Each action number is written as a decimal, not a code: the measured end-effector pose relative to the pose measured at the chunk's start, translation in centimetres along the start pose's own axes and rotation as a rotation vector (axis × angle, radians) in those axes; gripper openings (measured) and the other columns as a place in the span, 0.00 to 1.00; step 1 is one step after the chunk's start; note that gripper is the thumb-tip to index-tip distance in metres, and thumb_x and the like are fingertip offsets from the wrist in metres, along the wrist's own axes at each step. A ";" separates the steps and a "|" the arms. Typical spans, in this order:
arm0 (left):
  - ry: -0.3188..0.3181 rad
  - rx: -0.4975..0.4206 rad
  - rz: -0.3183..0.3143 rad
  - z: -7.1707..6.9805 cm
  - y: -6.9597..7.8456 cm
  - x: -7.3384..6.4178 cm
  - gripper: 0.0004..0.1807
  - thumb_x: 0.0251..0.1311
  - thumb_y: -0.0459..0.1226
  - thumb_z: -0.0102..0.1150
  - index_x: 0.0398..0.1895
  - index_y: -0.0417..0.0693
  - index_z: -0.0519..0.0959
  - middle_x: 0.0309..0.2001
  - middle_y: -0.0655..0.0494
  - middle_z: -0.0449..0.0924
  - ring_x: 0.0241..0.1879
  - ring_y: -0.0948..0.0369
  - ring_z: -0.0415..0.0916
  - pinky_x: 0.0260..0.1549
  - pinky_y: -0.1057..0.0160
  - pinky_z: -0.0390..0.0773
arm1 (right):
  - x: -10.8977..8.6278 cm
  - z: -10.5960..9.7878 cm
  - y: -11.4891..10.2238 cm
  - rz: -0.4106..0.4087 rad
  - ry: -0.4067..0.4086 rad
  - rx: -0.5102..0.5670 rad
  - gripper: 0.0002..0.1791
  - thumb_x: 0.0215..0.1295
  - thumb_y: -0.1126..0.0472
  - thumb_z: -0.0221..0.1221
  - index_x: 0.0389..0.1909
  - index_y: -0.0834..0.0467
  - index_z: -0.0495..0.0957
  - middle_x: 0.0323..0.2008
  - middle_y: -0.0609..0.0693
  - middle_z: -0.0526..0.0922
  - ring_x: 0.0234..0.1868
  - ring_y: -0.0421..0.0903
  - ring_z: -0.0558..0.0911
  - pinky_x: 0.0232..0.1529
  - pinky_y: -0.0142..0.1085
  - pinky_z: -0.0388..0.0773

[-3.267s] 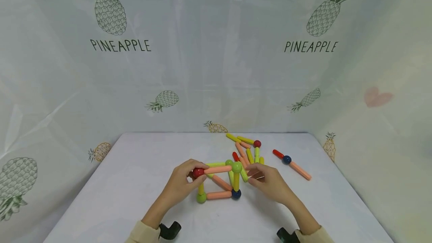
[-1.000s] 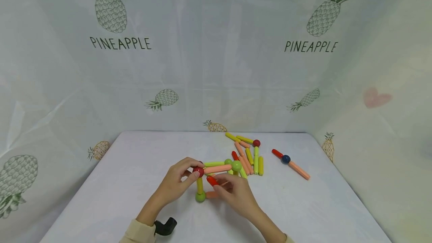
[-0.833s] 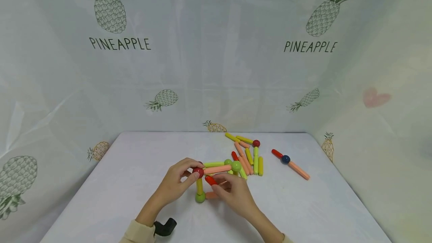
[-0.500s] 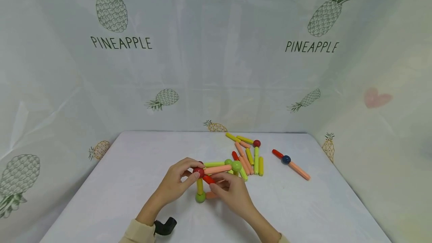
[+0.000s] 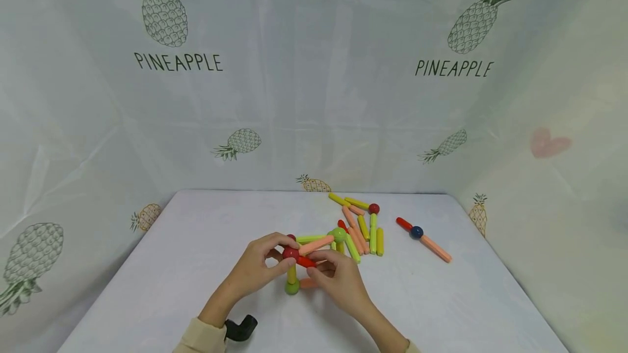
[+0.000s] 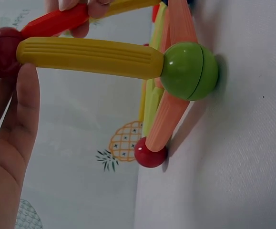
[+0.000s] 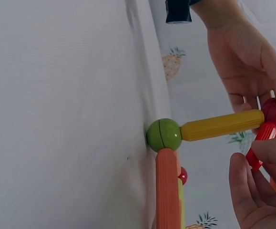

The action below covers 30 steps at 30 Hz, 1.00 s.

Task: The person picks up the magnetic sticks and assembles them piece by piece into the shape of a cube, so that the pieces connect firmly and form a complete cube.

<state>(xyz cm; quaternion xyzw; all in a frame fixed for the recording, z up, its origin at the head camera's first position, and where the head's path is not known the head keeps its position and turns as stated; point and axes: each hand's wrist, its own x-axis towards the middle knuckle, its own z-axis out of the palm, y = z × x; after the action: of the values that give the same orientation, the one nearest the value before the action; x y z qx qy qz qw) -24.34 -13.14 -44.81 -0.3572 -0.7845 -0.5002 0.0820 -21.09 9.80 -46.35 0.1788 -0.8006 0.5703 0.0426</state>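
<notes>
My left hand point(image 5: 252, 266) grips a dark red ball point(image 5: 290, 253) at an upper corner of a frame built from rods and balls. Between thumb and fingers, my right hand point(image 5: 343, 282) pinches a short red rod point(image 5: 306, 261), its end right at that ball. From the ball a yellow rod point(image 6: 90, 57) runs down to a green ball point(image 6: 188, 71) on the table. A salmon rod point(image 5: 316, 245) slants from the red ball up toward a light green ball point(image 5: 338, 234) at another upper corner. The right hand hides much of the frame's lower right part.
Behind the frame lie several loose yellow, green and salmon rods, among them a green rod point(image 5: 373, 233) below a red ball point(image 5: 374, 208). Farther right is a dark blue ball point(image 5: 416, 232) with a red and a salmon rod attached. A pineapple-print curtain point(image 5: 314, 97) hangs behind the table.
My right hand has come in from the right with the red rod and brought its end to the red ball. The upper salmon rod has tilted, and the light green ball has shifted left.
</notes>
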 end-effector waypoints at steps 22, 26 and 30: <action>0.081 0.162 0.032 0.6 0.3 0.7 0.21 0.54 0.35 0.70 0.49 0.61 0.76 0.44 0.72 0.77 0.39 0.68 0.75 0.40 0.65 0.79 | 0.3 0.0 -0.5 -0.034 0.017 0.009 0.15 0.61 0.63 0.67 0.49 0.50 0.82 0.43 0.42 0.83 0.38 0.42 0.84 0.39 0.32 0.81; 0.087 0.191 0.063 0.7 0.2 0.7 0.24 0.53 0.33 0.69 0.52 0.64 0.76 0.47 0.71 0.76 0.43 0.68 0.75 0.40 0.66 0.79 | 0.3 -0.1 -0.3 -0.025 0.020 0.002 0.14 0.61 0.62 0.67 0.48 0.49 0.82 0.43 0.42 0.84 0.38 0.42 0.84 0.39 0.32 0.81; 0.074 0.181 0.072 0.7 0.0 0.6 0.24 0.54 0.32 0.69 0.51 0.65 0.78 0.48 0.71 0.75 0.44 0.67 0.74 0.41 0.66 0.79 | 0.3 -0.3 0.0 -0.010 0.007 -0.021 0.13 0.62 0.60 0.67 0.47 0.47 0.83 0.41 0.42 0.84 0.38 0.41 0.85 0.40 0.32 0.81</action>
<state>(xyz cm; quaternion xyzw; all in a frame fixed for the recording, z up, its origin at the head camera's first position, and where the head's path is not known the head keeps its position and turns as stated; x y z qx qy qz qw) -24.68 -12.23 -44.88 -0.3572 -0.8098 -0.4368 0.1609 -21.38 9.99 -46.15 0.1804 -0.8053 0.5625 0.0504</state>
